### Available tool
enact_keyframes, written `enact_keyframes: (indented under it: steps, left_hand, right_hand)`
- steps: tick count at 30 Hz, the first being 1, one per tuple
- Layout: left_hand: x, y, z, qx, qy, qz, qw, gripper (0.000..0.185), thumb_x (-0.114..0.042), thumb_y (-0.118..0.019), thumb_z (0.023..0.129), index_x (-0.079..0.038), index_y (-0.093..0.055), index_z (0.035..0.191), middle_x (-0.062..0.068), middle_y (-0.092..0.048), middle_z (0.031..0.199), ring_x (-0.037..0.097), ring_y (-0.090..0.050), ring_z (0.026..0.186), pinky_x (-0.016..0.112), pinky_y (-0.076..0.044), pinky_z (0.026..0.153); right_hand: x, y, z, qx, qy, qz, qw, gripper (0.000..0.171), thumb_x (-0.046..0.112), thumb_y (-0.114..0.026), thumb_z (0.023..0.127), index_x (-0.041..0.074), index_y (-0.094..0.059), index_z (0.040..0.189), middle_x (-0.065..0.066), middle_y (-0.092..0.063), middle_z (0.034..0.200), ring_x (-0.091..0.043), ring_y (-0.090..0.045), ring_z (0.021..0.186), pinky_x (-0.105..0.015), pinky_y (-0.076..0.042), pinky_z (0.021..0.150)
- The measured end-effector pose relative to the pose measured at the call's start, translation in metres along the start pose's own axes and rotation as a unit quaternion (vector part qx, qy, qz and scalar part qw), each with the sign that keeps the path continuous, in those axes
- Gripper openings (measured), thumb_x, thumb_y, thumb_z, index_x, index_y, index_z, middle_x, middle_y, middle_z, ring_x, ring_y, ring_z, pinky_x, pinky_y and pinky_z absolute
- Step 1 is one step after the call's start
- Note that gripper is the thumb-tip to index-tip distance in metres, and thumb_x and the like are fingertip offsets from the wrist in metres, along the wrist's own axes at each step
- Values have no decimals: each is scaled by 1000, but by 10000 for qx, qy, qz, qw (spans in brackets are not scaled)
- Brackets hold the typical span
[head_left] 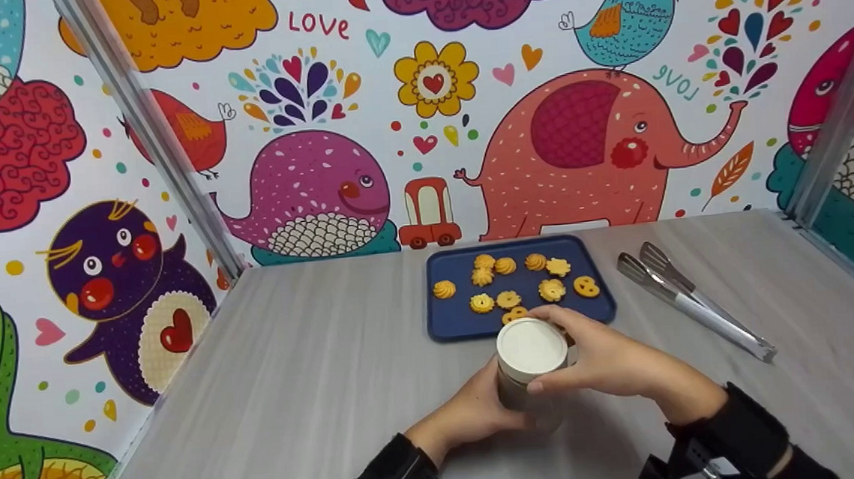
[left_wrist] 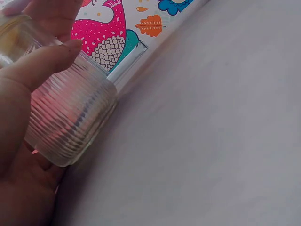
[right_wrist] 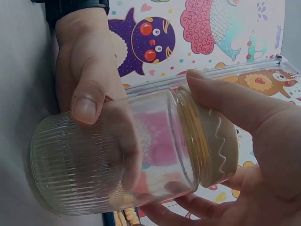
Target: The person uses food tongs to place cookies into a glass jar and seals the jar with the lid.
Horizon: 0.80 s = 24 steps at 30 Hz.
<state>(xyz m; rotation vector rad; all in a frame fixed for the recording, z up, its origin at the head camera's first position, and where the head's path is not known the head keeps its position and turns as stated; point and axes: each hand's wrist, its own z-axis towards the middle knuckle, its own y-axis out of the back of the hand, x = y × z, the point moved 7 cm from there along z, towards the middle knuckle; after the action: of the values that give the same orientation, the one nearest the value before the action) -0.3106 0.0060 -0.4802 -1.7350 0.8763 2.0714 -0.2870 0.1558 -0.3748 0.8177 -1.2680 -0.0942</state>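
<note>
While gripped, jar [head_left: 530,371] near tray [head_left: 448,328].

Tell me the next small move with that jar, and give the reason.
Probably twist the cream lid off. The left hand grips the ribbed glass jar by its body, the right hand is curled round the lid, the jar looks empty, and cookies wait on the blue tray just behind it.
</note>
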Motion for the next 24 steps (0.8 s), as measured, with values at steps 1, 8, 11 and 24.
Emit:
enact_keyframes:
  steps: [1, 8, 11, 24]
  left_hand:
    - [0, 0, 0, 6, 21, 7, 10000, 108, -16, -93, 77, -22, -31, 165, -8, -48, 158, 9, -41, 147, 34, -24, 125]
    - [2, 0, 1, -13, 81, 128, 9999, 109, -15, -93, 75, -19, -31, 165, -5, -49, 157, 10, -43, 146, 32, -25, 124]
    - [1, 0, 1, -12, 71, 135, 9999, 109, -15, -93, 75, -18, -32, 165, -6, -49, 157, 9, -43, 146, 32, -26, 123]
    - [1, 0, 0, 28, 173, -34, 9998, 107, -19, -92, 77, -22, -30, 165, -9, -48, 158, 8, -40, 148, 35, -22, 125]
  right_hand:
    - [-1, 0, 0, 39, -13, 48, 10000, 91, 33, -92, 85, 2, -44, 155, -17, -56, 147, -35, -53, 131, -59, -45, 106]
    - [-7, 1, 1, 255, -191, 321, 9990, 92, 34, -92, 85, 7, -43, 158, -17, -53, 151, -38, -49, 137, -68, -38, 112]
    - [-6, 1, 1, 266, -149, 331, 9990, 91, 33, -91, 86, 7, -42, 158, -18, -53, 151, -39, -48, 137, -70, -38, 111]
    - [0, -2, -2, 41, -177, 266, 9995, 97, 35, -92, 84, 3, -37, 157, -21, -50, 151, -40, -48, 138, -67, -39, 112]
